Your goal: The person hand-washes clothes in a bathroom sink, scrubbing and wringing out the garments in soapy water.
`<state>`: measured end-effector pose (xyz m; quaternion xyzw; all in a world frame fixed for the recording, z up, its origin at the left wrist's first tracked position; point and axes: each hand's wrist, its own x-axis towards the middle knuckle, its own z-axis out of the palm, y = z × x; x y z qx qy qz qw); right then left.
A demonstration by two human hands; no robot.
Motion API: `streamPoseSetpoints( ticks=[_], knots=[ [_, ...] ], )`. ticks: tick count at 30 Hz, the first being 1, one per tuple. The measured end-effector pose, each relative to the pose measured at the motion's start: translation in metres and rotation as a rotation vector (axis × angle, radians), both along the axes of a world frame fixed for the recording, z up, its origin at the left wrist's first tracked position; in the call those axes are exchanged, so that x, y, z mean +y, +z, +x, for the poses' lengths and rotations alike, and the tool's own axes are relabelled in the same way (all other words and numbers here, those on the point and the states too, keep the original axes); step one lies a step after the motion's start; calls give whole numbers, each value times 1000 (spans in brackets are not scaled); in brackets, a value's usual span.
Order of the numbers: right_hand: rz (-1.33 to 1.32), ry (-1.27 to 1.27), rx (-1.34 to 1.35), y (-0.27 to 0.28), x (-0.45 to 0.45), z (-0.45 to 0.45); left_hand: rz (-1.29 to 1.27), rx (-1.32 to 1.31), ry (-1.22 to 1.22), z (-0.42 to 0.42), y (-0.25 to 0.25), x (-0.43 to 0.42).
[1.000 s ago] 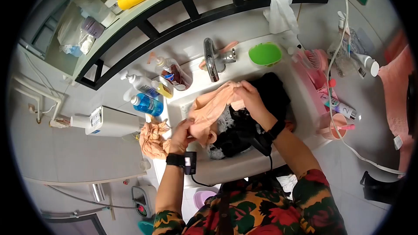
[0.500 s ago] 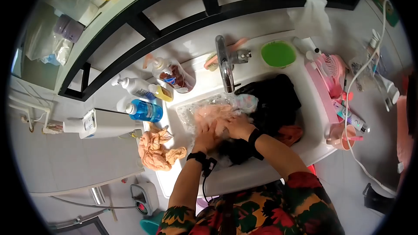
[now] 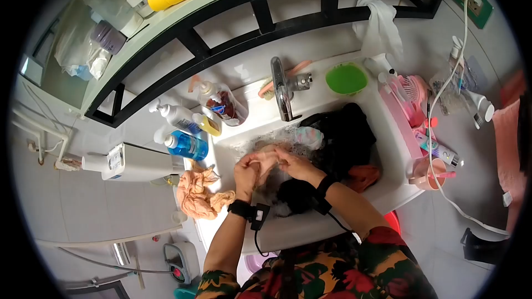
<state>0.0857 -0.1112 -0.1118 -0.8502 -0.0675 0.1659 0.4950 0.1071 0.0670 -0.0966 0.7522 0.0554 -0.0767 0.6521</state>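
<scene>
Here limp, wrinkled peach cloth (image 3: 266, 160) joins left hand (image 3: 245, 177) and right hand (image 3: 298, 166)

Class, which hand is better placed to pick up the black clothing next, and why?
Probably the right hand: it is nearer the black clothing, while the left hand is farther left. Both appear to hold peach fabric.

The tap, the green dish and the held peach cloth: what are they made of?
Tap: probably chromed metal, glossy with bright highlights. Green dish: likely plastic, smooth and evenly coloured. Peach cloth: apparently thin fabric, bunching softly; fibre unclear.
</scene>
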Motion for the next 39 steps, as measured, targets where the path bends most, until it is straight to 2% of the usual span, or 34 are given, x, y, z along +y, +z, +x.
streamPoseSetpoints(
  ticks=[1,2,3,5,6,7,9,11,13,15,16,17,19,20,21,22,23,24,26,30,31,32,33,34,35,36,37,38,39],
  knots=[
    [158,-58,-9,-1,3,-2,3,0,3,-1,23,-8],
    [320,-41,-35,-5,3,-2,-98,15,-6,-2,43,-14],
    [322,-36,-38,-1,2,-3,-202,29,-15,-2,62,-19],
    [570,-166,-112,10,-2,-3,-168,20,-68,-2,95,-26],
    [768,-183,42,8,-7,4,-259,24,-72,-1,105,-31],
    [744,-292,27,24,-12,4,-351,29,-76,-2,109,-34],
    [890,-300,54,19,-29,11,-386,74,-125,5,90,-22],
    [897,-324,32,51,-44,8,-571,143,-1,7,77,-22],
    [108,-325,-253,66,-57,6,-581,131,15,5,59,-25],
    [12,-310,-298,63,-60,1,-445,173,165,3,36,-26],
    [-91,-301,-350,56,-61,-1,-230,132,47,0,24,-20],
    [-192,-288,-401,49,-59,-3,-77,203,-43,-4,10,-20],
    [-243,-204,-390,37,-61,-3,579,-441,-373,-12,7,-27],
    [-357,-104,-424,30,-60,-5,722,-329,-538,-14,5,-32],
    [-470,-3,-455,25,-58,-7,723,-323,-540,-17,6,-38],
    [-512,80,-370,18,-55,-10,891,-234,-639,-21,6,-44],
    [-511,81,-363,11,-53,-12,1056,-142,-736,-24,4,-47],
    [-564,109,-381,5,-51,-13,1134,-163,-753,-24,-9,-47],
    [-603,145,-409,-11,-50,-7,1129,-201,-756,-17,-36,-44],
    [-693,217,-314,-33,-44,11,1074,-312,-704,-8,-49,-40],
    [-606,204,-109,-34,-44,19,1076,-307,-706,-1,-46,-42],
    [-520,189,90,-32,-44,26,1077,-11,-828,11,-42,-47],
    [-522,190,85,-25,-43,28,1059,284,-936,18,-34,-52],
    [-681,278,88,-15,-42,30,1059,275,-930,17,-24,-55],
    [-842,363,88,-7,-42,31,1079,79,-835,17,-11,-56],
    [-850,355,75,-5,-41,31,1092,-115,-735,17,-2,-56],
    [-760,252,50,-4,-39,30,1094,-129,-728,15,-10,-51],
    [-668,150,25,-4,-39,30,782,-107,-573,15,-26,-42],
    [-671,144,18,2,-43,26,469,-79,-422,14,-21,-41]
  ],
)
